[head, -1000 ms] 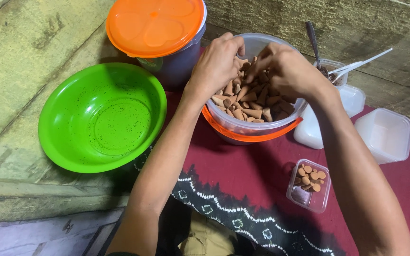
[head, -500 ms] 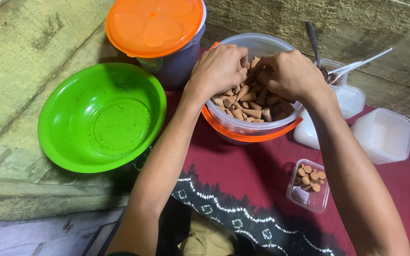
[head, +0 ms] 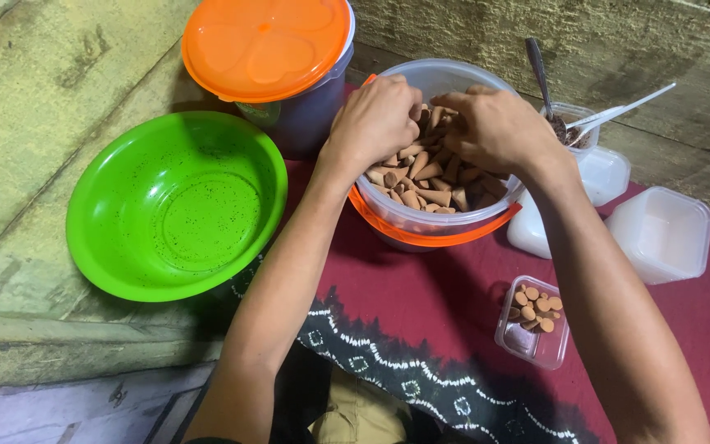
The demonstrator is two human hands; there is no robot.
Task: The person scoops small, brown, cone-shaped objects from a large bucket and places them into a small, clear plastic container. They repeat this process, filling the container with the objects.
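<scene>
both hands, left hand (head: 375, 123) and right hand (head: 495, 127), dig into a clear tub (head: 437, 218) of brown cones (head: 425, 177); fingertips buried, grip impossible to tell; green bowl (head: 174, 205) beside.

At the left of the frame you see a bright green plastic bowl (head: 176, 205) with dark specks. Above it, a round orange lid (head: 266, 45). Centre, your clear bucket with an orange rim (head: 435, 215) holds tan-brown cones (head: 425, 177). Below lies a maroon cloth edged with a white dotted pattern on black (head: 421, 329).

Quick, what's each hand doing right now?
Left hand: fingers curled in the cones; grip cannot be told.
Right hand: same, cannot be told.
</scene>
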